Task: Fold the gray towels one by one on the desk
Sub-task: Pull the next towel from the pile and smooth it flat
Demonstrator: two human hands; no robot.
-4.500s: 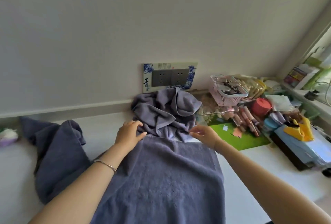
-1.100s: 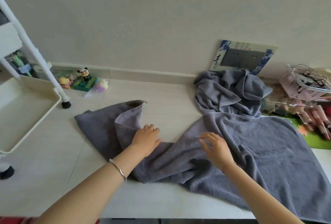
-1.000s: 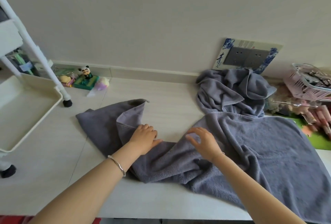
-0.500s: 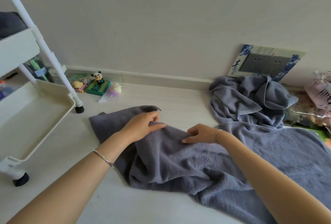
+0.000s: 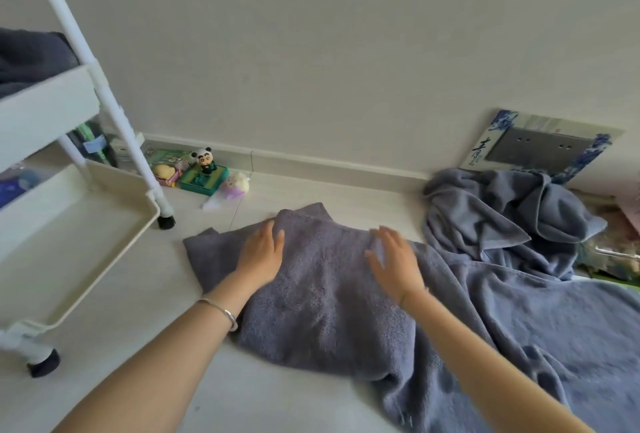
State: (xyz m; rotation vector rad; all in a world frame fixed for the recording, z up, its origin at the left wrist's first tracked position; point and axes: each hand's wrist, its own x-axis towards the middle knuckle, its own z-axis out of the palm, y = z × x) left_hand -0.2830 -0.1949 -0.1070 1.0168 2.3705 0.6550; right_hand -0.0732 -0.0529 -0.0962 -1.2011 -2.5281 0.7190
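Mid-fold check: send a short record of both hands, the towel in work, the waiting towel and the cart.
left hand: flat, pressing on the towel
right hand: open, fingers spread over the towel; blurred, contact unclear
towel: left end doubled over, rest trails right, rumpled
pile: crumpled gray towel by the wall, unfolded
cart: white, left of the towel, not touching it

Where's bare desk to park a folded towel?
Bare desk between the cart and the left end of the towel, running on along the front edge. Another strip by the wall, from the toys to the towel pile. The right side is crowded: the rest of the towel, the pile, clutter behind.
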